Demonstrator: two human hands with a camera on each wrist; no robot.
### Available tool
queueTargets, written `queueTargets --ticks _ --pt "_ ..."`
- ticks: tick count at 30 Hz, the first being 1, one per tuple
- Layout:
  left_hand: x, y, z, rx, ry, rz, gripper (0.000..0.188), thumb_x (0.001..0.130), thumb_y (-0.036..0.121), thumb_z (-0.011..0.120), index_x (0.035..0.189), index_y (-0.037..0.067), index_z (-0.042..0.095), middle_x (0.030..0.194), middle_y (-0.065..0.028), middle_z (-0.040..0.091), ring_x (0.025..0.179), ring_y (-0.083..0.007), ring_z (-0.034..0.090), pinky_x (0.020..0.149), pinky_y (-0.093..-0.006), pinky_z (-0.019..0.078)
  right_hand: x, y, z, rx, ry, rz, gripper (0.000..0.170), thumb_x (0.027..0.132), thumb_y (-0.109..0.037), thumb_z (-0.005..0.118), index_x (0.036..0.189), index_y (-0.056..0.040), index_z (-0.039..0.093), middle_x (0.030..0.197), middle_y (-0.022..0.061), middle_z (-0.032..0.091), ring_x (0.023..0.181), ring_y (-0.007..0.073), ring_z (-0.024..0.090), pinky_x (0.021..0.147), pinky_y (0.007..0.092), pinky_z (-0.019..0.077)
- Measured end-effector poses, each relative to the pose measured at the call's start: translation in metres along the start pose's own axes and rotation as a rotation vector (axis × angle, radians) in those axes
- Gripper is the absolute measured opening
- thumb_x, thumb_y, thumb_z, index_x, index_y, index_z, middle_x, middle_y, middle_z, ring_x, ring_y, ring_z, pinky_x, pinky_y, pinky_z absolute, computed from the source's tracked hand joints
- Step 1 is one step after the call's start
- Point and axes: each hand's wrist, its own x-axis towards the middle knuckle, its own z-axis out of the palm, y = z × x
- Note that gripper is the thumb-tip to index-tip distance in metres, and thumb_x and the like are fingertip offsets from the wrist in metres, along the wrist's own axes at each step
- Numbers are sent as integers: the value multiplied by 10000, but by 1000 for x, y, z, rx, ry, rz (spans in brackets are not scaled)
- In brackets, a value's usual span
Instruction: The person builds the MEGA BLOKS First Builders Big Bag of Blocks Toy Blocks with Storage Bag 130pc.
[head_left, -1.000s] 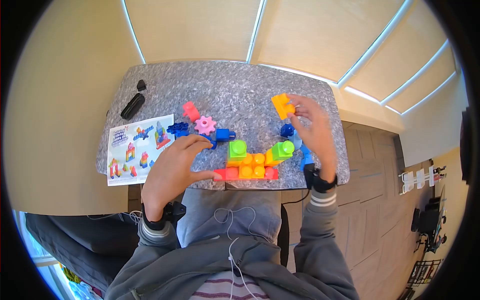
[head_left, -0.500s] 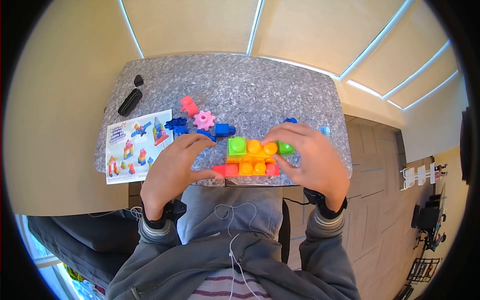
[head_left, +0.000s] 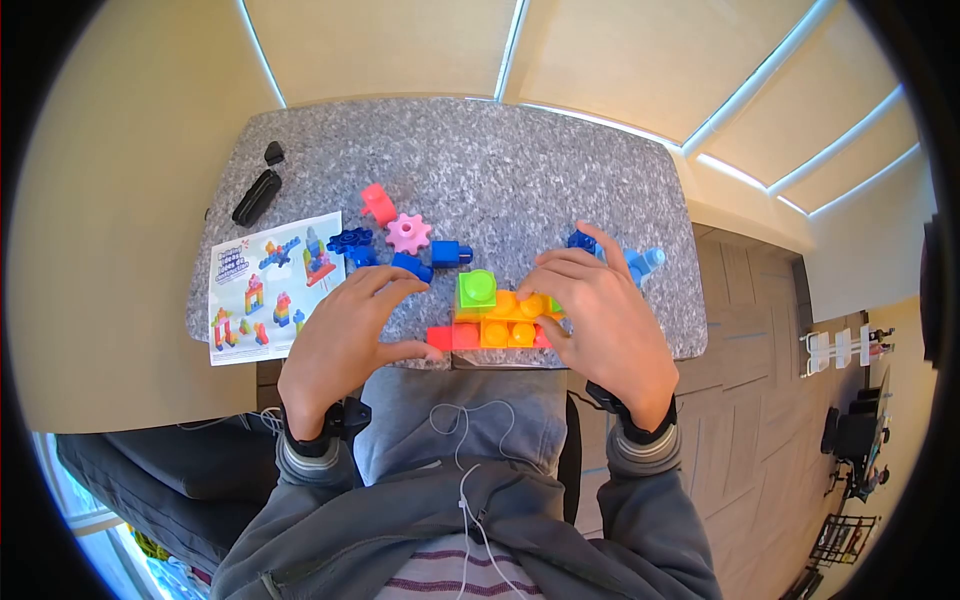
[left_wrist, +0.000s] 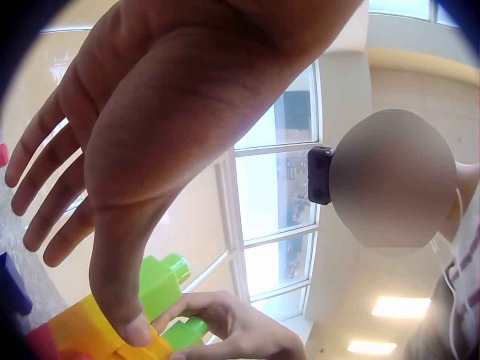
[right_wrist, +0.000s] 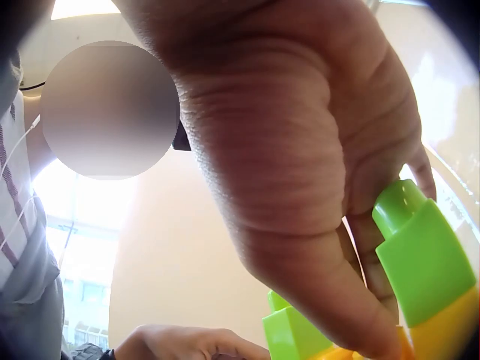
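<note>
Orange block: your right hand pinches it. Your left hand: fingers apart, thumb tip beside red block.

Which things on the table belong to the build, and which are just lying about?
In the build:
yellow block, pinched by the right hand
green block
red block
probably the picture sheet, since it shows block models

Lying about:
long black object
small black piece
pink gear and blue block, loose, perhaps for later
</note>
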Motion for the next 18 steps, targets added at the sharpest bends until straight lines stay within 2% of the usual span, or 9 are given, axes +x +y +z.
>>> queueTargets --ticks 9,11,12,14,18 --pt "1 -5 4 -19 -27 -10 733 825 372 1008 1435 55 754 1473 -138 732 1363 -381 690 1147 -483 562 2 -4 5 -77 -18 10 237 832 -23 851 1062 -79 855 1067 86 833 1260 273 753 1397 607 294" --pt "1 -7 5 -21 -34 -16 737 831 389 1003 1440 56 753 1471 -139 731 1364 -382 690 1146 -484 562 4 -9 4 -134 -87 67 283 813 -51 917 1089 -88 869 1181 94 864 1351 262 735 1417 584 288" --pt "1 -8 5 -23 -40 -13 742 838 406 997 1445 58 752 1469 -139 731 1365 -383 690 1146 -485 562 5 -10 6 -125 -93 58 283 813 -51 917 1089 -88 869 1181 94 864 1351 262 735 1417 584 288" --pt "2 -9 6 -24 -46 -12 738 861 443 970 1439 42 749 1448 -144 727 1364 -383 679 1142 -488 558 5 -12 11 -175 1 24 134 869 -59 820 995 -74 863 984 85 834 1225 267 767 1395 604 304" --pt "3 -12 11 -32 -78 6 744 903 500 924 1444 22 741 1422 -145 725 1360 -380 669 1143 -487 552 8 -13 26 -215 7 50 121 873 -60 762 948 -43 856 942 117 829 1143 262 785 1388 576 338"
